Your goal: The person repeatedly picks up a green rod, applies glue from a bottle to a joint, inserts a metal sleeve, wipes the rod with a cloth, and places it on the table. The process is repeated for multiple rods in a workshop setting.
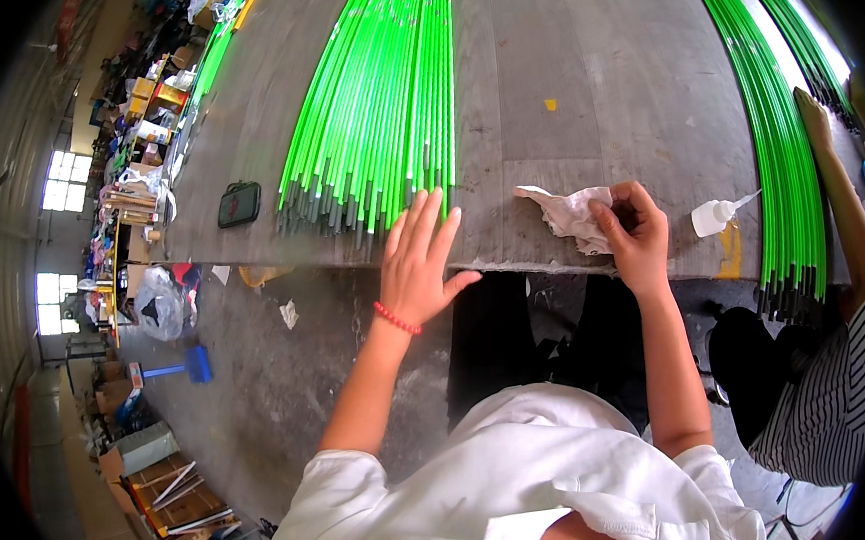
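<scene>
A fan of bright green rods [380, 93] with dark tips lies on the grey table [558, 51], tips toward me. My left hand [419, 251], a red bead bracelet at its wrist, is spread palm down over the tips at the right of the fan. Whether it touches them I cannot tell. Close to the table's front edge, my right hand [637, 238] pinches a crumpled whitish cloth [571, 214] between thumb and fingers. Right of that hand is a small white squeeze bottle [714, 217] with a thin nozzle.
A dark zipped case [239, 204] lies left of the rods. More green rods [769, 126] run along the right side, where another person's arm [838, 181] reaches in beside a striped shirt [843, 402]. Boxes and clutter line the left; a blue broom [196, 365] is on the floor.
</scene>
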Motion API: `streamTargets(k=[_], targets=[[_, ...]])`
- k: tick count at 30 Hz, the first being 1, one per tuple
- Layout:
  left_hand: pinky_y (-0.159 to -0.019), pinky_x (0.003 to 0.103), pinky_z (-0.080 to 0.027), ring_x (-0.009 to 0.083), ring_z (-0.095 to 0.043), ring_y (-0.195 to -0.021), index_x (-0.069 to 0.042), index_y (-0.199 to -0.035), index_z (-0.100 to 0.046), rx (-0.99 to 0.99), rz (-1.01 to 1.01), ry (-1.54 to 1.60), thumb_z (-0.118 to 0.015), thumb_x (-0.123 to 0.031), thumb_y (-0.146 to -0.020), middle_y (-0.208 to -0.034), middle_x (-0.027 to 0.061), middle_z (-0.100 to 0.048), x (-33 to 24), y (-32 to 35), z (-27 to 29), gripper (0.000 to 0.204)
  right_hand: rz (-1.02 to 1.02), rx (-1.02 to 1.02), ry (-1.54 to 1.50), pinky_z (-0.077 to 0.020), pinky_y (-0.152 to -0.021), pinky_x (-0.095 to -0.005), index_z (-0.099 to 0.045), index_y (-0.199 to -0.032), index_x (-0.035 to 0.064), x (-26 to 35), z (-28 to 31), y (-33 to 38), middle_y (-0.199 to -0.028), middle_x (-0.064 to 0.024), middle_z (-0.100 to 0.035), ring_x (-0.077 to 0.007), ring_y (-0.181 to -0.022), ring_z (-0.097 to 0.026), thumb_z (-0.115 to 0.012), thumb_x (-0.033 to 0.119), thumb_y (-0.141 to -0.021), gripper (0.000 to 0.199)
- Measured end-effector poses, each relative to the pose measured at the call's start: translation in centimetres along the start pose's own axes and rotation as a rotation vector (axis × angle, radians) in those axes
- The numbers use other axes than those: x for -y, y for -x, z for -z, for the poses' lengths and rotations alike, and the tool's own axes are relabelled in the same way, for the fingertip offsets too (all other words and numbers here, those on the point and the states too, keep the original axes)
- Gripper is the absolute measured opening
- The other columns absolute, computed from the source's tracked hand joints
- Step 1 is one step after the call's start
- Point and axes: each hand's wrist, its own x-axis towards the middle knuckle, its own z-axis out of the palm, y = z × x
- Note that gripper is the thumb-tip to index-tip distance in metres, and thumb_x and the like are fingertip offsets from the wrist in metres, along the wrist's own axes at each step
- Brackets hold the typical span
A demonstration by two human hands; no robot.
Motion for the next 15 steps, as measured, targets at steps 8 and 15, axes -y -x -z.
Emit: streamTargets(k=[8, 15], targets=[[-0.106, 0.043, -0.026, 0.033, -0.031, -0.13, -0.008, -0.131, -0.042, -0.058, -0.019, -0.02, -0.061, -0.044, -0.079, -0.139, 0.0187, -0.034, 2.7, -5.5, -1.2, 0.066, 0.024, -0.011, 0.07, -0.0355, -0.053, -0.0198, -0.052, -0.081, -0.0011, 0.4, -0.1, -0.1, -0.065, 0.0016, -0.049, -0.0039, -0.06, -0.042, -0.064, 0.001, -0.08, 0.013], [-0.107, 0.043, -0.024, 0.035, -0.031, -0.129, -0.012, -0.133, -0.041, -0.045, -0.014, -0.054, -0.057, -0.044, -0.082, -0.138, 0.0239, -0.033, 4.2, -8.3, -2.6, 0.062, 0.01, -0.001, 0.051, -0.0339, -0.052, -0.0198, -0.05, -0.08, -0.0008, 0.2, -0.2, -0.1, -0.063, 0.0021, -0.046, -0.0042, -0.059, -0.039, -0.064, 0.0, -0.08, 0.014]])
